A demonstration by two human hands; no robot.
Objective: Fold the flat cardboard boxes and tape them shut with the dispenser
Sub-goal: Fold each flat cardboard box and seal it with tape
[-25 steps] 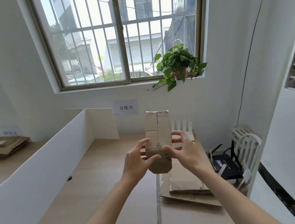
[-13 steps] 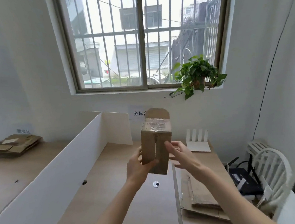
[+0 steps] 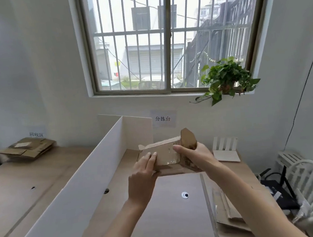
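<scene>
Box (image 3: 166, 155) held between gripping left hand (image 3: 143, 174) and right hand (image 3: 195, 156).

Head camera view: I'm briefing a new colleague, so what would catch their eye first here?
First, the cardboard box held up mid-frame above the desk, the left hand gripping its near-left end and the right hand its right end, one flap sticking up. Next, the big barred window behind, with a potted plant on the sill at right. Flattened cardboard lies far left.

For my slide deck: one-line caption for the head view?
Both hands, left hand and right hand, hold a cardboard box sideways above the table.
</scene>
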